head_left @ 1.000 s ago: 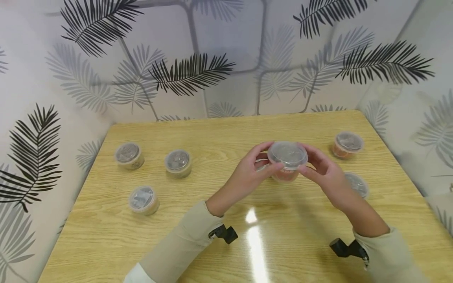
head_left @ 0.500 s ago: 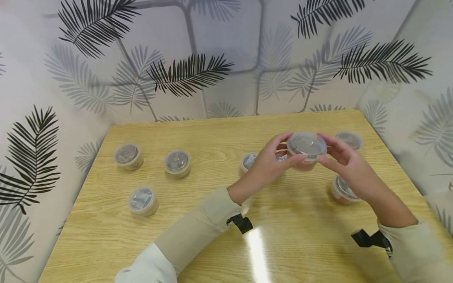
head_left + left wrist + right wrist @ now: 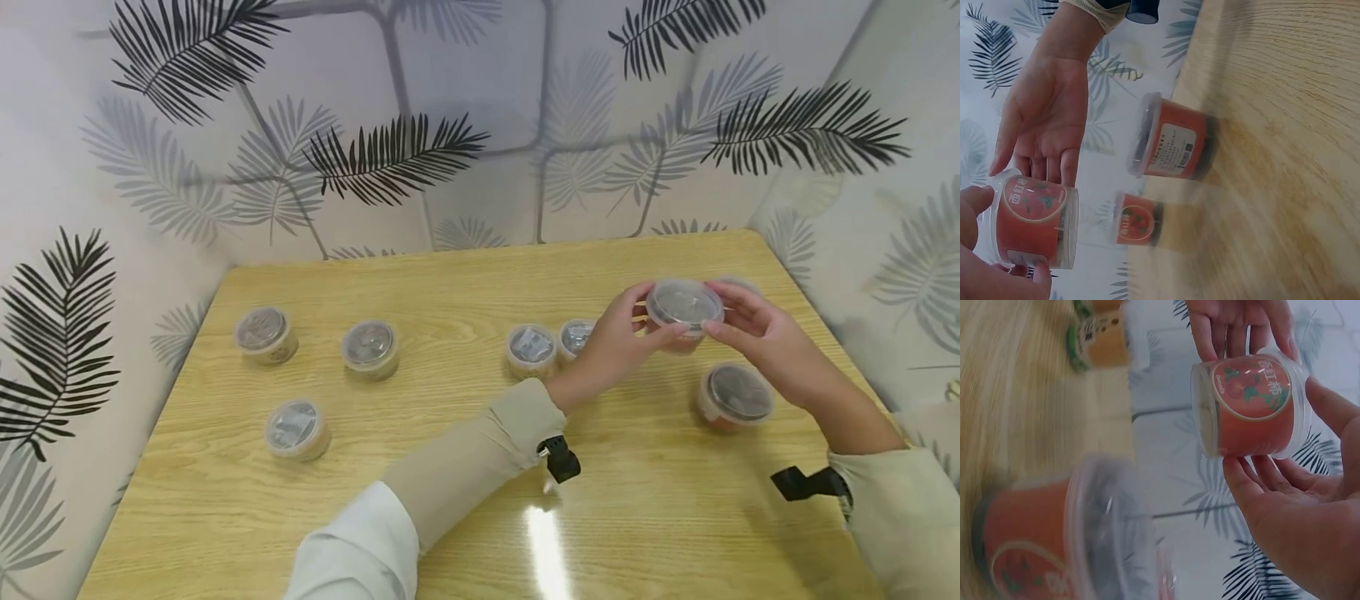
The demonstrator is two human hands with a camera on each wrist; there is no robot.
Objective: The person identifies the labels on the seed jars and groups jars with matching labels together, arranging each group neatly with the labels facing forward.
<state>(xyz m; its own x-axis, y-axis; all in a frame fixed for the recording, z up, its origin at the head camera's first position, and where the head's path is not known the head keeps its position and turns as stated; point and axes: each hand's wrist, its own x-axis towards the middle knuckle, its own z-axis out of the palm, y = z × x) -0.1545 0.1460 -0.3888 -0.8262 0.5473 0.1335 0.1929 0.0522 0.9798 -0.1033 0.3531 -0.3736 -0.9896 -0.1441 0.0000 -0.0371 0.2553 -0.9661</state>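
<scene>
A clear-lidded plastic tub with a red tomato label (image 3: 684, 307) is held up above the table between both hands. My left hand (image 3: 613, 343) grips its left side, with the thumb at the front near the lid's rim. On the opposite side, my right hand (image 3: 780, 348) holds it between thumb and fingers. The label faces the left wrist view, where the tub (image 3: 1030, 217) appears sideways. Just below the hands, another red-labelled tub (image 3: 737, 396) stands on the table. Behind the right hand, a further tub (image 3: 738, 284) is mostly hidden.
On the left of the wooden table (image 3: 420, 292) stand three lidded tubs, one a brown-lidded tub (image 3: 262, 333). Mid-table, a silver-topped tub (image 3: 532, 350) and its neighbour tub (image 3: 576, 335) stand close together, the latter partly behind the left hand. A leaf-patterned wall covering (image 3: 480, 192) surrounds the table.
Both hands have carried the held tub to the right and slightly away. The two mid-table tubs have come into view from behind the left arm, as has the tub below the right hand.
</scene>
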